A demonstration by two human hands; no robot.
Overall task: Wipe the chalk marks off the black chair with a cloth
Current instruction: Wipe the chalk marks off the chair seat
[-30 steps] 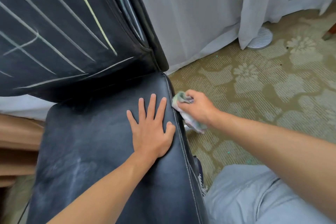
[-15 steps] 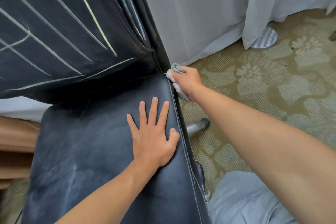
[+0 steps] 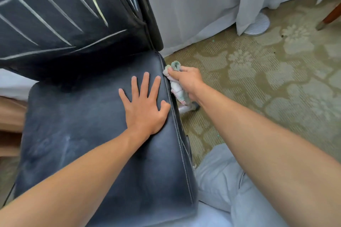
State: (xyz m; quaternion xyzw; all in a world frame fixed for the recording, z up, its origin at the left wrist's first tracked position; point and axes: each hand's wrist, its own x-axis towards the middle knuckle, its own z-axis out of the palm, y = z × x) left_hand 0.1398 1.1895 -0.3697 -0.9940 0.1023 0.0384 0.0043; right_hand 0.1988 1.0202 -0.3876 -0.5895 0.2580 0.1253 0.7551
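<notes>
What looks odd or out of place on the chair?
Chalk lines cross the backrest, white with one yellowish. The seat shows only pale smears. Nothing looks damaged or spilled.

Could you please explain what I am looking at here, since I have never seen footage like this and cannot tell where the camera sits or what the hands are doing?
No machine is involved: a person wears a wide-angle camera on the head, so this single view looks forward and down at their own two bare arms. The left hand lies flat, fingers spread, on the seat of the black chair, apparently to steady it. The right hand is closed around a crumpled cloth, pressed against the seat's right side edge. The seat shows only faint smudges, while clear chalk lines remain on the backrest. Around the chair are patterned carpet and white curtains. The pale fabric at the bottom is probably the person's trouser leg.
</notes>
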